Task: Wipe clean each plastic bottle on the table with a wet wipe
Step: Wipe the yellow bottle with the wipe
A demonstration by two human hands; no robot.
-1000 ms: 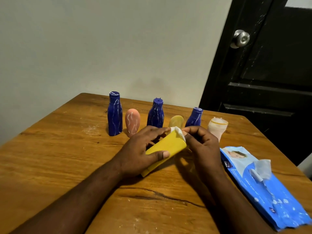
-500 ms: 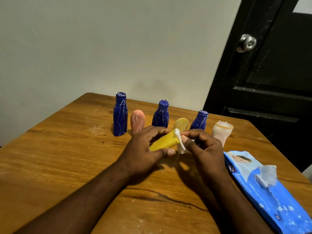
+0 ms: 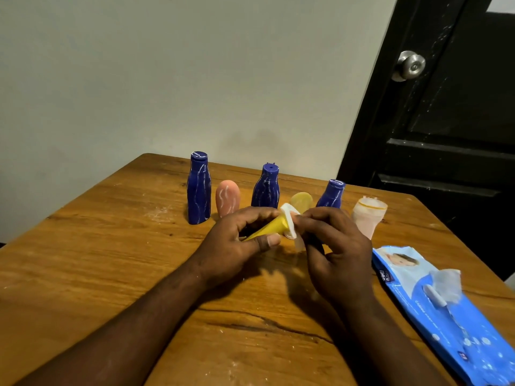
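At the left end of the row toward the back of the wooden table [image 3: 83, 260] stands the tall blue bottle [image 3: 198, 188], with a pink bottle [image 3: 227, 198] just beside it. In front of them the left hand [image 3: 237, 246] grips the yellow bottle [image 3: 269, 227] above the tabletop, fingers curled over it and thumb underneath. A second ago the bottle showed its broad face; now it is turned so only a narrow side shows. Behind it stand the middle blue bottle [image 3: 266, 188] and a yellowish bottle [image 3: 302, 200]. The right hand [image 3: 334, 252] pinches the wet wipe [image 3: 289, 221] over the yellow bottle's far end, and the wipe now hangs lower. Further right stand the small blue bottle [image 3: 332, 194] and a pale bottle [image 3: 368, 215], as before, then the blue wipes pack [image 3: 446, 310] lying flat.
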